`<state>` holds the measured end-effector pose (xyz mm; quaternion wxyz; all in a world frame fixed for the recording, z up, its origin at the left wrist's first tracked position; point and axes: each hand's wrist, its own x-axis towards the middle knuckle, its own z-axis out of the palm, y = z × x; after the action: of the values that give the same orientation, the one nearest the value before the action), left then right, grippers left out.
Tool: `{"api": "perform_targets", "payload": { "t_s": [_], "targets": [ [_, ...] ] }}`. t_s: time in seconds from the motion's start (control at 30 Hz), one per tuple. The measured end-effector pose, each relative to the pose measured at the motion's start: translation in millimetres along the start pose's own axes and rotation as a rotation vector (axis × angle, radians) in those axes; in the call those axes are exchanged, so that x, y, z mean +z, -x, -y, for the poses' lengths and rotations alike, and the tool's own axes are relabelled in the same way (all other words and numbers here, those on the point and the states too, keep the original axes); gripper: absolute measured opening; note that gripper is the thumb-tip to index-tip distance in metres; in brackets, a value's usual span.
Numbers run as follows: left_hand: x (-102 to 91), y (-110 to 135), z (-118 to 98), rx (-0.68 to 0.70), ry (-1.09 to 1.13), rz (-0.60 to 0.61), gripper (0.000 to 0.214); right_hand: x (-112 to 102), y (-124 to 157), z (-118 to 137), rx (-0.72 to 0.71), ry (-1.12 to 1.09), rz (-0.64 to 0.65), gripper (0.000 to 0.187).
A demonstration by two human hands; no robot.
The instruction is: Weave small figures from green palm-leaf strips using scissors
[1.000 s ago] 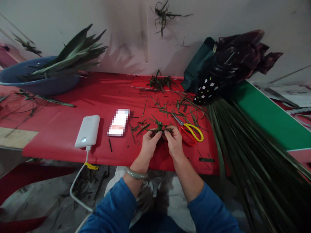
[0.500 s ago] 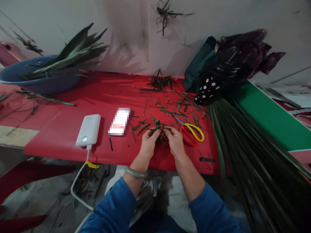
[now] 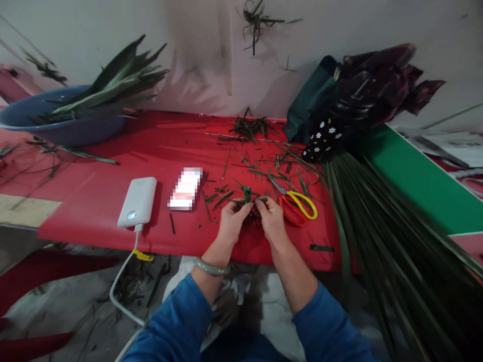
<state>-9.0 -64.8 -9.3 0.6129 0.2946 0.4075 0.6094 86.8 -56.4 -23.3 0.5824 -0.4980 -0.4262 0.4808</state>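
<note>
A small knotted piece of green leaf strips (image 3: 247, 194) is pinched between thumb and fingers of my left hand (image 3: 231, 219). Close by on its right, my right hand (image 3: 270, 220) is closed with thumb and fingertips on a strip of the same leaf piece. Both hands are just above the red table covering, near its front edge. Scissors (image 3: 298, 202) with one yellow and one red handle lie beside my right hand, blades pointing up and left. Cut leaf bits (image 3: 222, 197) are scattered around the hands. The underside of the leaf piece is hidden by my fingers.
A white power bank (image 3: 138, 202) with a cable and a lit phone (image 3: 186, 189) lie to the left. A blue basin (image 3: 71, 131) holds long leaves. On the right are long green leaves (image 3: 362, 241), dark bags (image 3: 370, 85) and a green board (image 3: 411, 186).
The knotted leaf piece and my left thumb have shifted slightly to the right. My right fingers have moved a little; everything else lies as before.
</note>
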Motion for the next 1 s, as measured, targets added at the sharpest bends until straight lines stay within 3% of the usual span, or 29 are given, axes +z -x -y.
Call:
{"api": "perform_targets", "payload": {
  "t_s": [0.13,0.27,0.47,0.67,0.8,1.0],
  "targets": [
    [0.6,0,0,-0.019,-0.014,0.030,0.024,0,0,-1,-0.044,0.029,0.012,0.018],
    [1.7,-1,2,0.024,-0.054,-0.032,0.018,-1,1,-1,-0.050,0.055,0.021,0.016],
    [4.0,-3,3,0.065,-0.115,-0.055,0.017,0,2,-1,-0.065,0.112,-0.060,0.018],
    [0.5,-2,-1,0.002,-0.049,-0.023,0.022,1,0,-1,-0.009,-0.017,-0.039,0.019],
    [-2.6,-3,-1,-0.032,-0.020,-0.087,0.021,2,0,4,0.034,-0.090,-0.068,0.022],
    [-3.6,-4,3,0.023,-0.013,-0.053,0.020,4,1,10,0.115,-0.202,0.074,0.030]
  ]
}}
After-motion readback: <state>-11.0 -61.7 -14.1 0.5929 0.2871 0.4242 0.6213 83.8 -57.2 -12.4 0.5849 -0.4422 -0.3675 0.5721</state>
